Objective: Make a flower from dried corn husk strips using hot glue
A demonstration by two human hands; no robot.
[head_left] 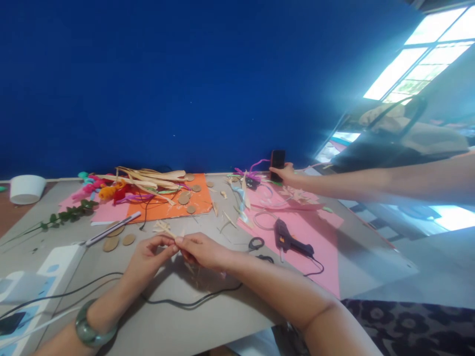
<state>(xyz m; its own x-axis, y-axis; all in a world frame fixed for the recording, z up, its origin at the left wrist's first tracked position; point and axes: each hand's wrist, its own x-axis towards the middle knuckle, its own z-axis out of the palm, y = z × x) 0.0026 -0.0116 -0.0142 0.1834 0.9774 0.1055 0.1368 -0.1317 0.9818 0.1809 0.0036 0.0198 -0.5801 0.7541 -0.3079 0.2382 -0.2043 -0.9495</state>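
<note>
My left hand (153, 254) and my right hand (202, 251) meet over the near middle of the table. Their fingertips pinch a small bundle of pale raffia strips (164, 227), whose frayed ends stick out past the fingers. More loose pale bits hang below the hands, partly hidden. Right of my right hand lie scissors (257, 243), with the forearm close to their handles. A black glue gun (291, 241) rests farther right on pink paper (326, 262). Left of my left hand are cardboard discs (111, 244) and a white-and-grey pen-like tool (113, 229).
Another person's hand (287, 173) holds a smartphone (277, 165) at the back right. Raffia lengths (156, 179) lie on orange paper (166, 211). A power strip (55, 269), black cable (178, 301), leafy sprig (70, 214) and white bowl (27, 189) occupy the left side.
</note>
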